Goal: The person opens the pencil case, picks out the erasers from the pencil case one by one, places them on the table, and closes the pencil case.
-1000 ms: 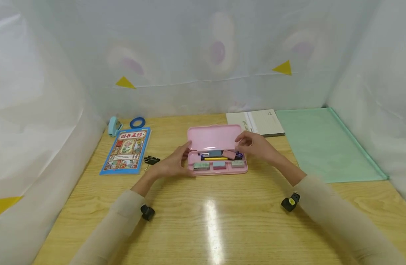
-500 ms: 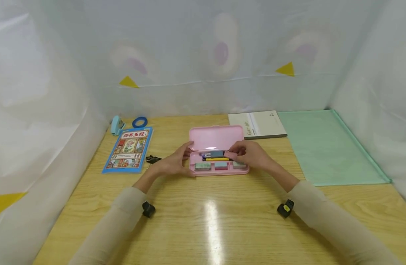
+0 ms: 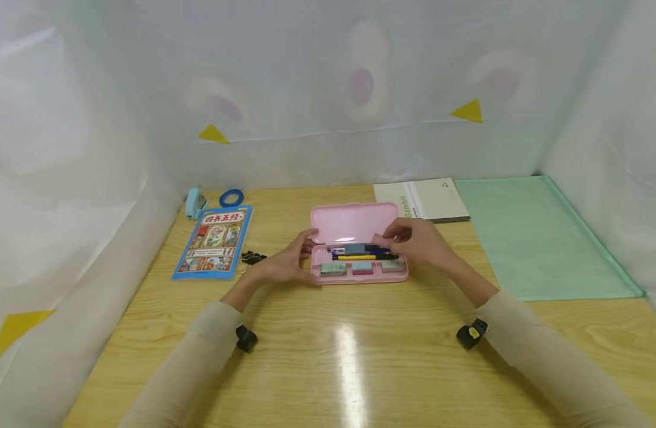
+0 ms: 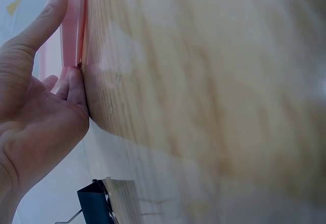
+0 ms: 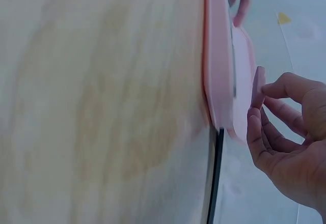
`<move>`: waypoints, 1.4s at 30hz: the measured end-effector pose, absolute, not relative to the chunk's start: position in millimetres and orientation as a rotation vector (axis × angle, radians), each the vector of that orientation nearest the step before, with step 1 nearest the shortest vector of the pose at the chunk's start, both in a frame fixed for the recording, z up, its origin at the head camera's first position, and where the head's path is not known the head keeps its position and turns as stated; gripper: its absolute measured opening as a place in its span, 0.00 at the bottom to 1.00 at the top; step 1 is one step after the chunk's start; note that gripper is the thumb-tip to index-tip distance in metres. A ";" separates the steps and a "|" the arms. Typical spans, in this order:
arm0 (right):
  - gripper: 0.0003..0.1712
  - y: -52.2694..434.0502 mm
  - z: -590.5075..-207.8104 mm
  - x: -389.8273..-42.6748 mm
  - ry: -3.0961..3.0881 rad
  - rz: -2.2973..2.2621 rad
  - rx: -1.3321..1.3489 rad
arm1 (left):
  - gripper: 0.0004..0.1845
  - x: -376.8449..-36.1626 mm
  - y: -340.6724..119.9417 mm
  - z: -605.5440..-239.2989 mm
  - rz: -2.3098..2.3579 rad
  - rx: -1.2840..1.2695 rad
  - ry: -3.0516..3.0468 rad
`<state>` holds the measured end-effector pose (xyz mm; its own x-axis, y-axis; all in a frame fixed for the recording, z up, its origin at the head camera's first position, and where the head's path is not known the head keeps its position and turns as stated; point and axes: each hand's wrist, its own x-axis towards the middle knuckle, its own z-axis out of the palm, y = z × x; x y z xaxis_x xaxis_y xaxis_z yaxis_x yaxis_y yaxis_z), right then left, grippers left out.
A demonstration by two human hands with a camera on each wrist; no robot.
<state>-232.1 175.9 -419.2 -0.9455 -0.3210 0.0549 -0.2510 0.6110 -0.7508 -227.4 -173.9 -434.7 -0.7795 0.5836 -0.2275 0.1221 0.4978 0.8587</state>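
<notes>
A pink pencil case [image 3: 354, 223] lies on the table with its lid folded back. My left hand [image 3: 285, 261] grips its left end, thumb at the front corner and fingers at the back, as the left wrist view also shows. Pinched between thumb and fingers of my right hand [image 3: 421, 241] is a pink eraser [image 5: 258, 86], raised over the case's right end. Inside the case are a dark teal eraser [image 3: 354, 249], a yellow pencil [image 3: 351, 257] and some pens. Along its front compartments sit a green block [image 3: 333, 269], a blue-and-pink eraser [image 3: 362, 267] and a greyish block [image 3: 393, 266], partly shaded by my hand.
Left of the case are a black binder clip [image 3: 253, 257], a blue-edged book [image 3: 215, 244], a light blue stapler [image 3: 195, 204] and a roll of blue tape [image 3: 231, 198]. Behind the right hand lies a notebook [image 3: 437, 199], beside a green mat [image 3: 547, 238].
My right hand has reached down into the case, taken hold of the pink eraser and lifted it up. My left hand keeps its grip on the case. The whole view has shifted slightly.
</notes>
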 end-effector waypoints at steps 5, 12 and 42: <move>0.14 204.0 -414.1 -236.7 2.801 -1.228 -0.484 | 0.65 -227.6 -174.9 -439.3 1.231 0.579 2.253; 0.16 240.5 -416.7 -243.6 2.905 -1.139 -0.397 | 0.65 -228.2 -173.5 -436.6 1.249 0.593 2.239; 0.18 232.1 -416.6 -248.3 2.645 -1.378 -0.462 | 0.64 -227.5 -172.6 -435.9 1.247 0.572 2.249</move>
